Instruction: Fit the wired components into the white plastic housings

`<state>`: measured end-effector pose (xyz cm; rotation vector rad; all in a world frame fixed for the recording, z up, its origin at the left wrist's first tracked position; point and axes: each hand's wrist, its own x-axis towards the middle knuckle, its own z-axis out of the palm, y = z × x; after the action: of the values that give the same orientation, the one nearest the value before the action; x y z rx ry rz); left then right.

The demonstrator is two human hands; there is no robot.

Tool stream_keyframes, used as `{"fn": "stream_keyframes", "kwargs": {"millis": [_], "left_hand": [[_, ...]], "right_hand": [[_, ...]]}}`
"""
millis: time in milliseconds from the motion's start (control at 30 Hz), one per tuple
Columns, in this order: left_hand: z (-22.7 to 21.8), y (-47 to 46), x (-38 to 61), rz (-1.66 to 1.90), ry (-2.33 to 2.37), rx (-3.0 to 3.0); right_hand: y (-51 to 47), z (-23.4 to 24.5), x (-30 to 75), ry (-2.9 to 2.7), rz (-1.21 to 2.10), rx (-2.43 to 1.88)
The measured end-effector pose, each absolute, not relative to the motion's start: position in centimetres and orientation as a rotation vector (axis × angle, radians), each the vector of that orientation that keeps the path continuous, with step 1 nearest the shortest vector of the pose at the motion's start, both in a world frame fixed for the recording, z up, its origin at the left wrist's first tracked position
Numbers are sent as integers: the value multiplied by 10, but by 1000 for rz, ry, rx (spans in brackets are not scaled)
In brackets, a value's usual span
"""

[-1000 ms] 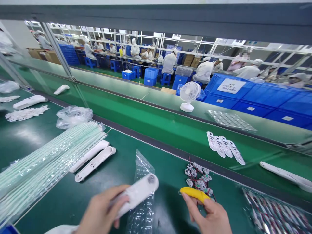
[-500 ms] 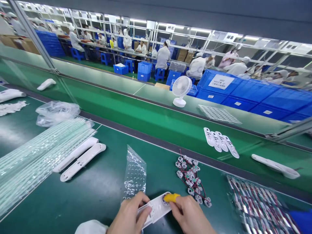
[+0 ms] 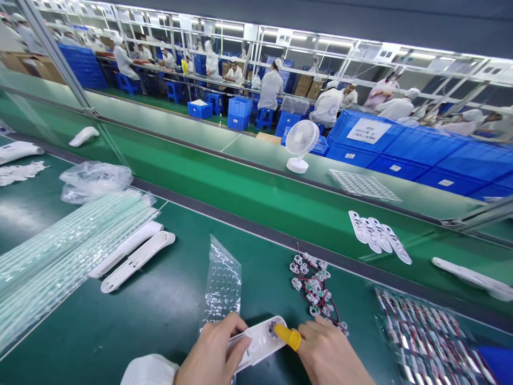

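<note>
My left hand (image 3: pixel 224 342) is closed on a long white plastic casing (image 3: pixel 260 345), thumb on its inner face and fingers around the near end. A round dark part (image 3: pixel 273 329) sits in the recess at the casing's far end. My right hand (image 3: pixel 326 350) comes from the right, with a yellow finger cot (image 3: pixel 287 336) on one finger. That finger is stretched out, its tip in the recess against the round part; the other fingers are partly hidden. Just beyond the hands lies a clear plastic blister sheet (image 3: pixel 222 283). A heap of small white parts on red and black wires (image 3: pixel 315 286) lies right of it.
Two white casing halves (image 3: pixel 138 262) lie left beside a bundle of pale green strips (image 3: pixel 76 246). A plastic bag (image 3: pixel 96 182) lies behind. Wired parts in a tray (image 3: pixel 428 331) are at right. White plates (image 3: pixel 379 235) and a fan (image 3: pixel 300 144) stand farther back.
My right hand has shifted slightly right and down, and its yellow-covered finger now points into the recess at a steeper slant. The left hand and casing stay nearly in place.
</note>
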<state>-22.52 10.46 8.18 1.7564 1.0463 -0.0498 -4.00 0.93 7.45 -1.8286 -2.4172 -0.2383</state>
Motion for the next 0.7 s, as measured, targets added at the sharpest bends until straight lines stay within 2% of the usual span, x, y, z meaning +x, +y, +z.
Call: {"fn": "stream_keyframes", "kwargs": {"millis": [200,367,700], "left_hand": [[87,103,-225,-2,1102,1825],[90,103,-219,-81,1049,1835],[69,93,-220,104,956,1941]], "right_hand": [[1,87,-31,-2245,-161,-1854],[-8,80,-33,-2153,-21,-1902],[-42,90,-9,-1601,147,-1994]]}}
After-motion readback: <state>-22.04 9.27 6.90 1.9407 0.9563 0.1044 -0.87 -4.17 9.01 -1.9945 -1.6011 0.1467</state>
